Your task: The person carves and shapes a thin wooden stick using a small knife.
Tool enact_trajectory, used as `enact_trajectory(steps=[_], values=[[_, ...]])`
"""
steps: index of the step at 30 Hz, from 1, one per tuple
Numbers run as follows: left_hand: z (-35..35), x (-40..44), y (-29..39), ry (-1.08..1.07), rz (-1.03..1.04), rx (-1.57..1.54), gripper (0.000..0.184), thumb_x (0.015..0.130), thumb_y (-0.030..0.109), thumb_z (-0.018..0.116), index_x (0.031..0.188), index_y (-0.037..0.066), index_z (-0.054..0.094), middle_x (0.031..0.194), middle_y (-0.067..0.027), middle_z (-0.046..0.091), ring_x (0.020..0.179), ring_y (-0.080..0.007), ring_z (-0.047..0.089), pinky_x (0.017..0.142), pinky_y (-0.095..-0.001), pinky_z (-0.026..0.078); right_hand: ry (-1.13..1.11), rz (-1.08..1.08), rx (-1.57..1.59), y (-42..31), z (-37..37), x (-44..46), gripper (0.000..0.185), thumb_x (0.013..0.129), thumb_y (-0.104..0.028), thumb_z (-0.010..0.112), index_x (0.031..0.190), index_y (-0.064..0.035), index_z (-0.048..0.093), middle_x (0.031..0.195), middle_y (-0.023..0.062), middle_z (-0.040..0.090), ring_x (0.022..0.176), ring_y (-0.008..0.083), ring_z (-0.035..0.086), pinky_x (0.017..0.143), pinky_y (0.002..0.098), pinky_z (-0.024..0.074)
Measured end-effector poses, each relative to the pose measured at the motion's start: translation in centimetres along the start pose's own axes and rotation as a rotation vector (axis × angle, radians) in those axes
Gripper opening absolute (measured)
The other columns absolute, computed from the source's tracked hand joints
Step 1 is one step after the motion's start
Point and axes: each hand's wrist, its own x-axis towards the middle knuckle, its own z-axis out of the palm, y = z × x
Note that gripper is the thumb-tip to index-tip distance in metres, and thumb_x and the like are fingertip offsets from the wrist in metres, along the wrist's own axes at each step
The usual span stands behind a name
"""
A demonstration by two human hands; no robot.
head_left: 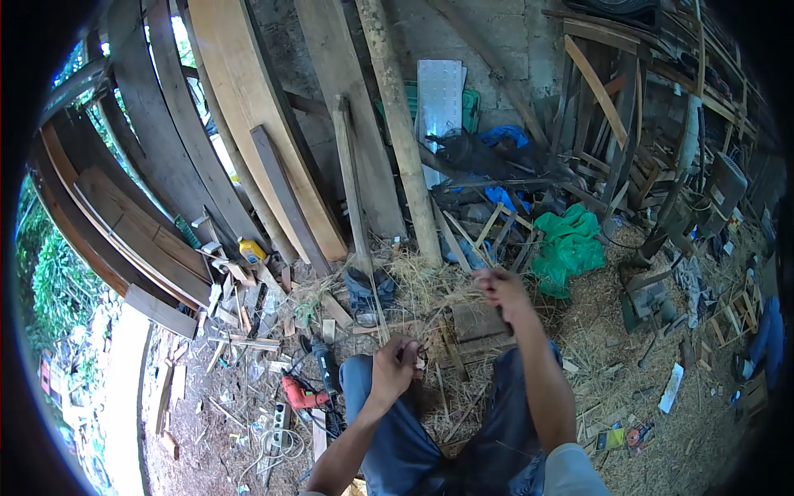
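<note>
My left hand (394,366) is closed in front of my left knee, its fingers curled round the lower end of a thin pale strip (378,307) that rises from it. My right hand (504,296) is raised above my right knee, closed round a dark handle (503,321) that shows below the fist. A narrow blade (460,248) seems to extend up and left from that hand. Between the two hands lies a wooden block (480,324) on the straw-covered ground.
A red power drill (303,392) and a dark power tool (324,364) lie left of my knee, near a power strip (277,430). Tall boards (248,107) lean at the back left. A green plastic sheet (566,248) lies at the back right. Wood scraps litter the ground.
</note>
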Motion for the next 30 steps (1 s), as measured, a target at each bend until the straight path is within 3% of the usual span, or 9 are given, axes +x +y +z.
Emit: enact_trajectory(steps=[6, 9, 11, 19, 22, 24, 27, 30], values=[[-0.9, 0.8, -2.1, 0.031, -0.02, 0.009, 0.01, 0.09, 0.008, 0.057, 0.09, -0.002, 0.061, 0.064, -0.0059, 0.06, 0.058, -0.008, 0.055, 0.052, -0.0245, 0.043, -0.097, -0.028, 0.035, 0.3, 1.2, -2.2, 0.023, 0.092, -0.019, 0.057, 0.097, 0.0031, 0.061, 0.067, -0.0022, 0.05, 0.045, 0.0039, 0.034, 0.04, 0.0205, 0.0271], [-0.1, 1.3, -2.4, 0.044, -0.015, 0.054, 0.01, 0.089, 0.008, 0.058, 0.09, -0.002, 0.061, 0.064, -0.0061, 0.06, 0.058, -0.0071, 0.054, 0.053, -0.0243, 0.043, -0.193, 0.026, -0.149, 0.8, 3.8, -3.6, 0.025, 0.092, -0.023, 0.058, 0.095, 0.001, 0.062, 0.067, -0.0031, 0.05, 0.046, 0.0035, 0.033, 0.041, 0.0204, 0.0269], [0.4, 1.5, -2.4, 0.05, 0.001, 0.046, 0.01, 0.089, 0.008, 0.058, 0.091, -0.001, 0.061, 0.064, -0.0065, 0.061, 0.058, -0.0077, 0.055, 0.053, -0.0249, 0.043, -0.278, 0.024, -0.449, 1.3, 4.6, -3.6, 0.026, 0.093, -0.027, 0.058, 0.1, -0.0021, 0.061, 0.067, -0.0033, 0.05, 0.048, 0.0031, 0.034, 0.042, 0.02, 0.0276], [1.6, 2.1, -0.5, 0.062, 0.087, 0.154, 0.009, 0.088, 0.005, 0.059, 0.094, -0.001, 0.06, 0.067, -0.0072, 0.062, 0.06, -0.0102, 0.059, 0.055, -0.0269, 0.045, -0.398, 0.068, -0.129, 2.0, 7.0, -4.8, 0.022, 0.095, -0.021, 0.054, 0.107, -0.0031, 0.059, 0.067, -0.0027, 0.048, 0.048, 0.0016, 0.032, 0.043, 0.0168, 0.025], [1.5, 2.0, 0.1, 0.052, 0.12, 0.291, 0.008, 0.087, 0.003, 0.059, 0.094, 0.0, 0.06, 0.065, -0.0115, 0.06, 0.058, -0.0168, 0.062, 0.055, -0.0294, 0.045, -0.431, 0.132, -0.096, 1.6, 6.5, -4.3, 0.023, 0.094, -0.022, 0.055, 0.106, -0.003, 0.061, 0.068, -0.0031, 0.049, 0.049, 0.0019, 0.033, 0.043, 0.0174, 0.0253], [1.7, 2.0, -0.1, 0.073, 0.242, 0.287, 0.006, 0.087, 0.003, 0.058, 0.093, 0.001, 0.059, 0.065, -0.0155, 0.059, 0.057, -0.0259, 0.06, 0.054, -0.0327, 0.045, -0.443, 0.165, -0.114, 1.3, 5.8, -3.7, 0.024, 0.093, -0.023, 0.056, 0.104, -0.0033, 0.062, 0.069, -0.0032, 0.05, 0.05, 0.0023, 0.035, 0.043, 0.0181, 0.0256], [1.0, 1.3, 0.9, 0.017, 0.191, 0.323, 0.004, 0.088, 0.001, 0.054, 0.092, 0.0, 0.055, 0.069, -0.0181, 0.059, 0.06, -0.0333, 0.061, 0.054, -0.0387, 0.046, -0.33, 0.212, -0.092, 0.5, 4.5, -2.8, 0.023, 0.093, -0.02, 0.056, 0.104, -0.0008, 0.063, 0.067, -0.0038, 0.049, 0.048, 0.0023, 0.032, 0.043, 0.019, 0.0256], [0.0, 0.5, 2.3, -0.015, 0.166, 0.298, 0.004, 0.088, 0.001, 0.054, 0.091, 0.0, 0.056, 0.069, -0.0189, 0.059, 0.061, -0.0324, 0.062, 0.054, -0.0388, 0.046, -0.231, 0.152, 0.008, -0.2, 1.4, -1.1, 0.022, 0.093, -0.018, 0.055, 0.104, -0.0002, 0.063, 0.066, -0.0042, 0.049, 0.047, 0.0023, 0.031, 0.042, 0.0189, 0.0256]])
